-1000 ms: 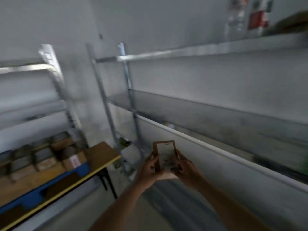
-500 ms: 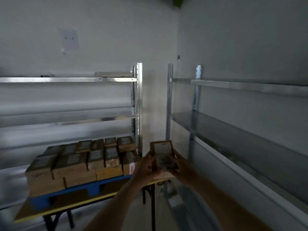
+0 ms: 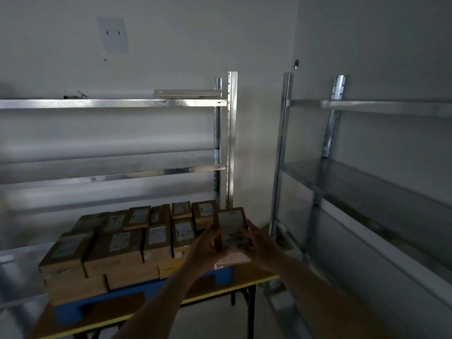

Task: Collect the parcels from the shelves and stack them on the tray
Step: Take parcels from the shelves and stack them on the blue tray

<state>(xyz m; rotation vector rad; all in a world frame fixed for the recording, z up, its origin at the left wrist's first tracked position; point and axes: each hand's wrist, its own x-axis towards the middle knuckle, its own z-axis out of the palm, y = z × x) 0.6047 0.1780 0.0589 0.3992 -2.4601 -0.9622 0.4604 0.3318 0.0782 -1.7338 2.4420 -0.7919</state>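
1. While both hands carry it at chest height, the parcel sits upright between them, label facing the viewer, just in front of the right end of the stacked parcels. A second, paler package appears to lie beneath it, though the dim light makes this uncertain.
2. The left hand grips the parcel's left edge with curled fingers; the right hand grips the right edge in the same way. Neither hand has released.
3. The stack rests on the blue tray, which stands on the yellow-edged table. The parcels lie in rows, at least two layers deep.
4. Change: one second ago the view faced the right-hand shelving, with the tray at the far left edge. Half a second ago the tray had swung toward centre. It now lies directly ahead and appears closer.
5. Unchanged: the two-handed grip and the parcel's upright attitude match both earlier frames.
6. Meaning for the task: collection of this parcel is complete and the carry is nearly finished. Placement on the stack is not yet done; the right end looks the nearest free position.
7. The left-hand shelving behind the tray holds only flat material on its top level.
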